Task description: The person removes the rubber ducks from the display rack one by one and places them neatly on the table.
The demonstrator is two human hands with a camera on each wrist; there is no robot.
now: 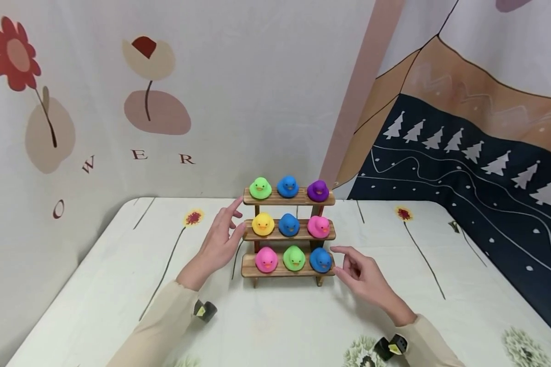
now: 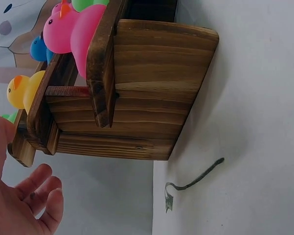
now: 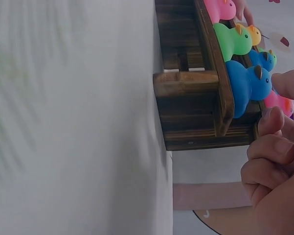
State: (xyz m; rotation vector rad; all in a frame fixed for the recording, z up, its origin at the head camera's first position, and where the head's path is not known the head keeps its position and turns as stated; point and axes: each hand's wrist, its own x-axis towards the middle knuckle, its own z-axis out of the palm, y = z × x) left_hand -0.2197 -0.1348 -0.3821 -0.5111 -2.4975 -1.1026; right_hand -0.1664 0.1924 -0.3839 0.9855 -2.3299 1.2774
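Observation:
A three-tier wooden stand (image 1: 288, 229) holds small rubber ducks, three to a shelf. Green, blue and purple ducks (image 1: 318, 191) sit on top; yellow (image 1: 263, 224), blue and pink ones fill the middle; pink (image 1: 266, 260), green (image 1: 294, 258) and blue (image 1: 320, 260) line the bottom. My left hand (image 1: 220, 238) is beside the stand's left side, index fingertip right at the top shelf's end and thumb close to the middle shelf. At the bottom right, my right hand (image 1: 362, 272) has its thumb and index finger apart beside the blue duck. Neither hand holds anything.
The stand is on a table (image 1: 275, 326) with a white flower-printed cover. Behind it hangs a printed curtain (image 1: 257, 102), with a dark tree-patterned part (image 1: 477, 158) on the right. Each wrist wears a small black camera (image 1: 205, 310).

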